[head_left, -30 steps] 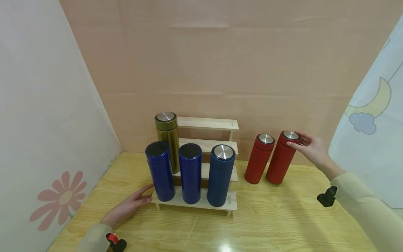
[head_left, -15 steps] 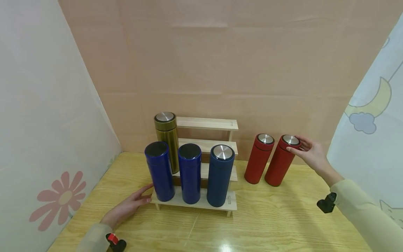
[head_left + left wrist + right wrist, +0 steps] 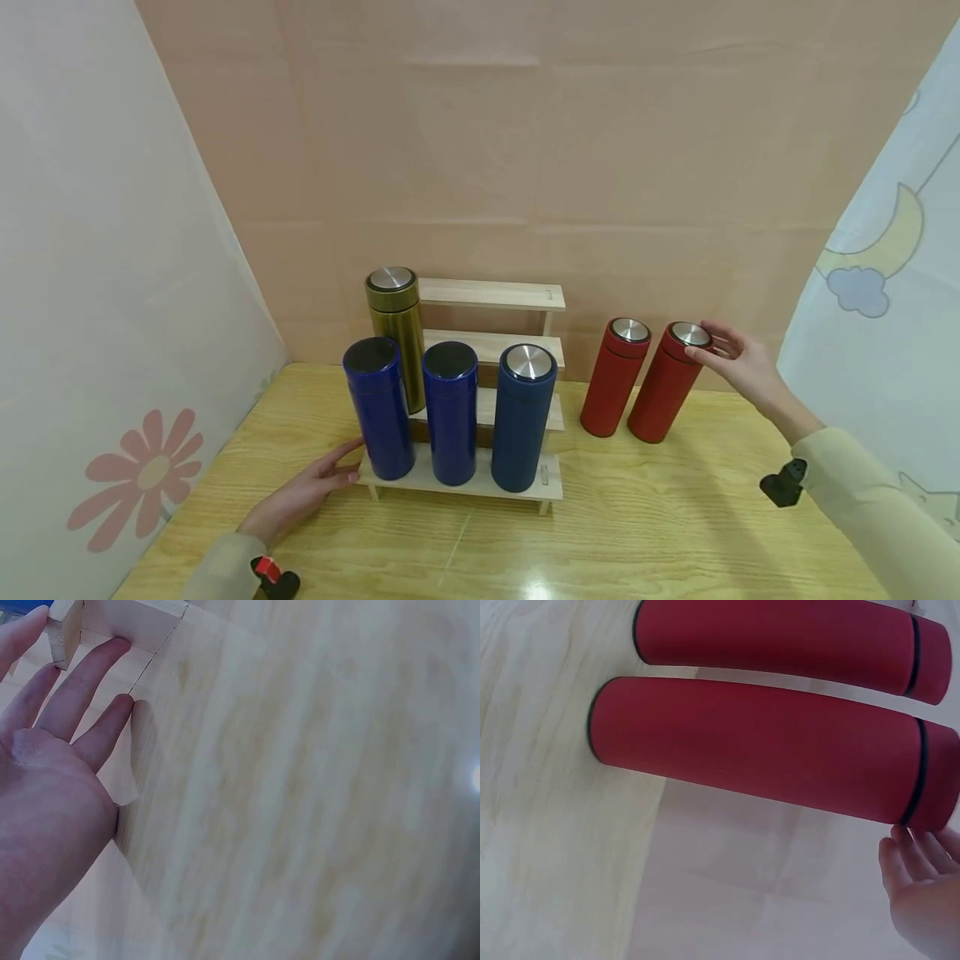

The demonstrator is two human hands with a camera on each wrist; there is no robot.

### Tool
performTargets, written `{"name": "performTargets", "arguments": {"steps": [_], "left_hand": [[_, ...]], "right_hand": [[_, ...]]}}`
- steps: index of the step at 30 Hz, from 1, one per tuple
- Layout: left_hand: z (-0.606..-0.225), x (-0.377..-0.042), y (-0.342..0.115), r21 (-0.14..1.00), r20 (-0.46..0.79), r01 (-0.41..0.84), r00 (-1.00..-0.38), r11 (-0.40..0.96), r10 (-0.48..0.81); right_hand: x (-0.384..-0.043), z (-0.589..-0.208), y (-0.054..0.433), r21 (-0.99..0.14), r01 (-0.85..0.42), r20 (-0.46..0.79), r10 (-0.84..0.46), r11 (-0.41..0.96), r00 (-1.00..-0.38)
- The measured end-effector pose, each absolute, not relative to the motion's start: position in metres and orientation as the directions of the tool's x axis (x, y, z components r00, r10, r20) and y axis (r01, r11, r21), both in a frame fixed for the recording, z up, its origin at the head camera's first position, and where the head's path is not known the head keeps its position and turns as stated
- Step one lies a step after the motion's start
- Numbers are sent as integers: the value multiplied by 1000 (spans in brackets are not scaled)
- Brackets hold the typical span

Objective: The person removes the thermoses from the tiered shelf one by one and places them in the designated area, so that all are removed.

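On the right stand two red thermos flasks with steel-topped lids, a nearer-to-rack flask [image 3: 617,377] and a right-hand flask [image 3: 670,383]. My right hand [image 3: 746,365] holds the right-hand flask by its lid, thumb in front and fingers behind. In the right wrist view, fingertips [image 3: 904,844] meet the lid's side; the thumb is hidden. My left hand [image 3: 303,493] reaches to the left end of a stepped wooden rack [image 3: 557,482]. Its fingers [image 3: 86,686] lie nearly straight against the wood, thumb at the end of the lowest shelf.
Two glossy blue flasks [image 3: 380,417] [image 3: 450,421] and a matte navy flask [image 3: 522,425] stand on the lowest shelf. Behind them rises a taller gold flask [image 3: 403,333]. The wood-grain table [image 3: 600,533] ends at a pinkish-tan backdrop [image 3: 480,167], with pale patterned sheets either side.
The right-hand red flask has come down slightly and tilted toward me onto the table, then stayed in place. My right thumb has shifted slightly rightward on its lid. My left hand has stayed still.
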State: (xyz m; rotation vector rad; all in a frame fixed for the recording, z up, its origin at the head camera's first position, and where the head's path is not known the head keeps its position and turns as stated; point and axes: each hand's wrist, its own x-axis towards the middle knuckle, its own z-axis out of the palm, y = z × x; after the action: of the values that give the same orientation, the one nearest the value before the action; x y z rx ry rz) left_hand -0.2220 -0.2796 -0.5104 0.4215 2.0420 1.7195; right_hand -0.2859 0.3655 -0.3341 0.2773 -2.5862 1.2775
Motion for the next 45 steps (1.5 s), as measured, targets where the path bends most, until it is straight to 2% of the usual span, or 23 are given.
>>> {"name": "performTargets", "arguments": {"steps": [4,14,21,30,39,45], "left_hand": [[-511,-222,-280,983,-123,-38,-859,178,497],[-513,-222,-280,985,-105,-22,-859,169,501],[-511,-221,-280,984,-115,-31,-866,177,486],[-512,-224,-275,984,-117,-33,-859,174,498],[-512,-227,-274,986,-119,-43,-856,161,503],[-512,-227,-273,986,-114,-36,-860,164,498]], "right_hand": [[-285,-322,363,-738,-323,333,-95,593,-938],[-292,-293,341,-720,-336,345,-107,608,-933],[-300,-286,306,-708,-454,400,-223,541,-889],[-305,-286,259,-639,-553,436,-341,535,-833],[-319,-279,209,-566,-661,465,-471,493,-750],[-323,-267,171,-508,-752,477,-589,421,-652]]}}
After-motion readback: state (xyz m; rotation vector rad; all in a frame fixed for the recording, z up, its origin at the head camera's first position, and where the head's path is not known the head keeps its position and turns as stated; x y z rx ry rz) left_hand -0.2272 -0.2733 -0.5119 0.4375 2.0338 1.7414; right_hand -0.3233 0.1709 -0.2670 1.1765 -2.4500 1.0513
